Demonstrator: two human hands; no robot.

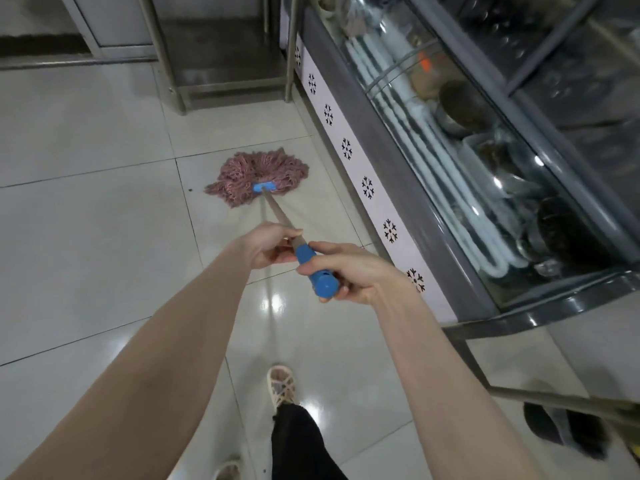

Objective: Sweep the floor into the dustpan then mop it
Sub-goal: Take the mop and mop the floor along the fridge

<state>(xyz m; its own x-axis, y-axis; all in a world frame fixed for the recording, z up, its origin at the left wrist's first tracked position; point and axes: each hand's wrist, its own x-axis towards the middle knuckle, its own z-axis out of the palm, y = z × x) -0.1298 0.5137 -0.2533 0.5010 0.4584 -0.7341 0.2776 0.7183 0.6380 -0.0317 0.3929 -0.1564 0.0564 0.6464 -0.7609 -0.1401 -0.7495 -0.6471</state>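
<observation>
Both grips curl round the mop handle (278, 213): left grip (270, 249) nearer the mop head (258, 174), which lies ahead on the floor (104, 133); right grip (353, 275) at the blue end (325, 285).

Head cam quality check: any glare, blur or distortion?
Head view: ceiling-light glare patches on the floor tiles; wide-angle distortion bows the display case frame; its contents look soft behind reflective glass; mop head, left hand and right hand on the mop handle are sharp.

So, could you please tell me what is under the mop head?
Pale floor tiles surround the mop head; whatever lies beneath its strands is covered.
</observation>
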